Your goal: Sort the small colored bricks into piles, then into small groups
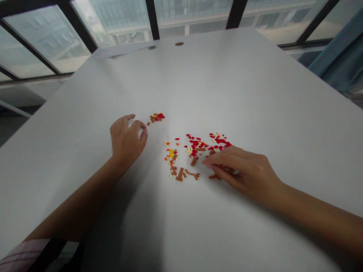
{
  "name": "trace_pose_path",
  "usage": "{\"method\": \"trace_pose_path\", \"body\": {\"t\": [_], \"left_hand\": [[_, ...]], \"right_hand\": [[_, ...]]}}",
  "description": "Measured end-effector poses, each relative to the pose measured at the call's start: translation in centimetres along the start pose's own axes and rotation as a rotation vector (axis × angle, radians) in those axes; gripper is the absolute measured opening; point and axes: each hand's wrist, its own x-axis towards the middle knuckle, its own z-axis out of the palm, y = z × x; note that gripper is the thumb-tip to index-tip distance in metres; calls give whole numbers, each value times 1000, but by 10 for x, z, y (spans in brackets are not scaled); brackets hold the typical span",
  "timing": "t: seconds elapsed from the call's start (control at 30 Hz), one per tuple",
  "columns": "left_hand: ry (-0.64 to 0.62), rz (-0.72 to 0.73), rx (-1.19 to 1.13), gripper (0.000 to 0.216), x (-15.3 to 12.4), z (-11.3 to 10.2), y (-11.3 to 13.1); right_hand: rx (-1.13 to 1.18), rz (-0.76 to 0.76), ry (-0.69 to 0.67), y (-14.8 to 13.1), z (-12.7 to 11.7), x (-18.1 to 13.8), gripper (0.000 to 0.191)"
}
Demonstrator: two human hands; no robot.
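My left hand (127, 136) hovers over the white table, thumb and index fingertip meeting in a pinch. A small brown brick (148, 123) lies right by those fingertips; whether they hold anything is hidden. Just beyond is a small pile of brown, red and yellow toy bricks (156, 117). My right hand (244, 166) reaches over the larger spread of toy bricks, its fingertips pressed together; anything between them is too small to make out. Near that hand lie red bricks (195, 143), a brown brick (194, 161) and more brown pieces, some covered by the fingers.
Loose orange and cream pieces surround a yellow brick (171, 153) and a long brown brick (180, 174). The white table (198, 87) extends to windows at the back. Two round discs, one brown (179, 44), lie near its far edge. A blue curtain (340, 53) hangs at right.
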Motion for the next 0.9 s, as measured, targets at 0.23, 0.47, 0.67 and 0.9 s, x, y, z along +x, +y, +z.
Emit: {"method": "trace_pose_path", "body": {"t": [0.23, 0.47, 0.67, 0.9], "left_hand": [[12, 45, 64, 23, -2, 1, 0], [6, 129, -31, 12, -1, -10, 9], [-100, 331, -220, 19, -11, -26, 32], [-76, 485, -274, 17, -14, -28, 39]], "right_hand": [[-11, -24, 8, 0, 0, 0, 17], [-28, -41, -29, 2, 1, 0, 18], [-180, -239, -106, 1, 10, 0, 18], [-334, -344, -114, 7, 8, -3, 23]]}}
